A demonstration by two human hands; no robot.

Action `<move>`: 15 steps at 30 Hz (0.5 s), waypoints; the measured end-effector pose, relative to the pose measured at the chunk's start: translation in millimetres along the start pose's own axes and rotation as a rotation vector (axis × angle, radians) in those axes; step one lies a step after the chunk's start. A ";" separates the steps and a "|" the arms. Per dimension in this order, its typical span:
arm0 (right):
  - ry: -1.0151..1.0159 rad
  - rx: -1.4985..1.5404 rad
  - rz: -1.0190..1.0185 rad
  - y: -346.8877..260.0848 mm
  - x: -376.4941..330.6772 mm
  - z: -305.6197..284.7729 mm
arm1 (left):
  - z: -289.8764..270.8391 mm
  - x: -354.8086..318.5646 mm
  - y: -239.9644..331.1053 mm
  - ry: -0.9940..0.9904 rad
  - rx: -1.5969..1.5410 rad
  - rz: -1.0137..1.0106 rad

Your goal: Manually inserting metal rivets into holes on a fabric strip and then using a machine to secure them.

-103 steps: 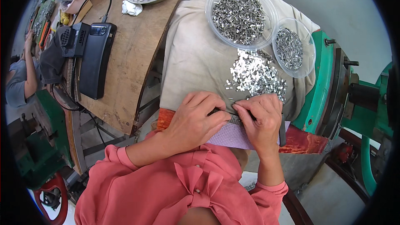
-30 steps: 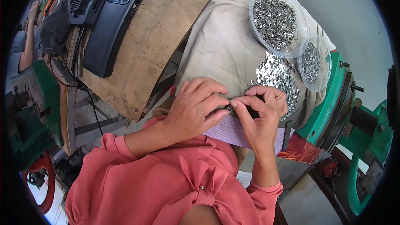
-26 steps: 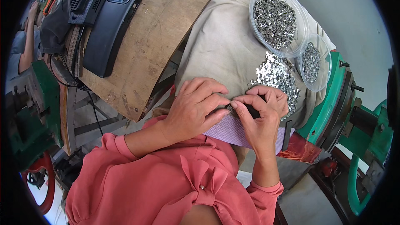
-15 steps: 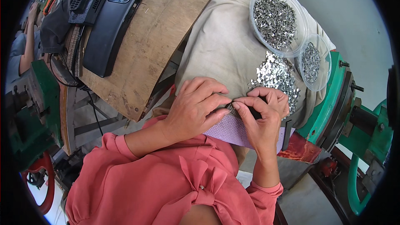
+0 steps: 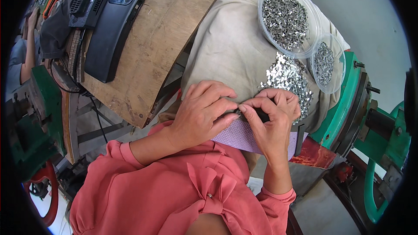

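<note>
My left hand (image 5: 203, 109) and my right hand (image 5: 275, 117) meet fingertip to fingertip over a purple woven mat (image 5: 238, 135). Thumb and fingers of both are pinched round something small and dark, mostly hidden, whose kind I cannot make out. Under my right fingers a black piece (image 5: 263, 115) shows in part. Just beyond that hand lies a loose heap of shiny flat metal bits (image 5: 285, 75) on a beige cloth (image 5: 217, 39). Behind the heap stand a round clear tub (image 5: 262, 21) of small metal pieces and a smaller clear tub (image 5: 340, 76) of thin metal pieces.
A wooden board (image 5: 143, 56) at the left bears a black phone-shaped device (image 5: 112, 39) and a black vented box (image 5: 89, 8) with cables. Green machine parts (image 5: 333, 119) stand at the right, and a green machine (image 5: 43, 109) at the left. Another person's arm (image 5: 30, 43) shows far left.
My fingertips have shifted very slightly left and keep their pinch together. The small dark thing between them is now more covered. The whole view has moved a little.
</note>
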State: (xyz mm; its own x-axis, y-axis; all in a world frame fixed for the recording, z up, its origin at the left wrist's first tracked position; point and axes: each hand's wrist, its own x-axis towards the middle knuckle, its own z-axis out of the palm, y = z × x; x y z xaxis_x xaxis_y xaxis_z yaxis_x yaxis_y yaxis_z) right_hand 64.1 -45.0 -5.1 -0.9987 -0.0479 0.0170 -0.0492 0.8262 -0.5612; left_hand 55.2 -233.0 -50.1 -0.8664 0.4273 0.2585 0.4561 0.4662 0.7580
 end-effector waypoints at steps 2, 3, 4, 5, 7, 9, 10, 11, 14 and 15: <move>-0.006 0.008 0.003 0.1 -0.2 -1.1 | -0.3 0.0 -0.4 0.000 0.003 0.004; -0.013 0.015 0.006 0.5 -0.7 -2.0 | -0.6 0.0 -0.5 0.001 0.005 0.005; -0.012 0.015 0.005 1.8 -1.5 -2.9 | -0.6 0.0 -0.4 0.002 0.006 0.005; -0.014 0.008 0.002 3.6 -2.6 -3.7 | -0.6 0.0 -0.2 0.003 0.007 0.006; -0.015 0.002 -0.001 5.6 -3.7 -4.2 | -0.5 0.0 0.3 0.000 0.000 0.003; -0.010 0.015 0.009 6.4 -4.0 -3.8 | -0.6 0.4 -0.2 0.001 -0.001 0.000; -0.009 0.013 0.011 5.2 -3.4 -3.7 | -0.4 0.7 0.2 0.001 -0.007 -0.002; -0.011 0.019 0.017 3.0 -1.9 -3.0 | -0.2 0.6 0.5 0.000 -0.009 0.000; -0.017 0.023 0.023 1.4 -1.0 -3.9 | 0.1 0.3 0.1 0.007 -0.005 -0.002; -0.020 0.019 0.022 1.7 -1.0 -4.4 | 0.2 0.4 0.0 0.008 -0.005 -0.001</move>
State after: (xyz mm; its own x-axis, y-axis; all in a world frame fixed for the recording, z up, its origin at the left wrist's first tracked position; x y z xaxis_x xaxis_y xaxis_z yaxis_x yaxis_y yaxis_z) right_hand 65.0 -41.0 -2.5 -0.9991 -0.0413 -0.0117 -0.0270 0.8161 -0.5773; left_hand 54.8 -232.7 -50.2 -0.8682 0.4209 0.2628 0.4546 0.4622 0.7614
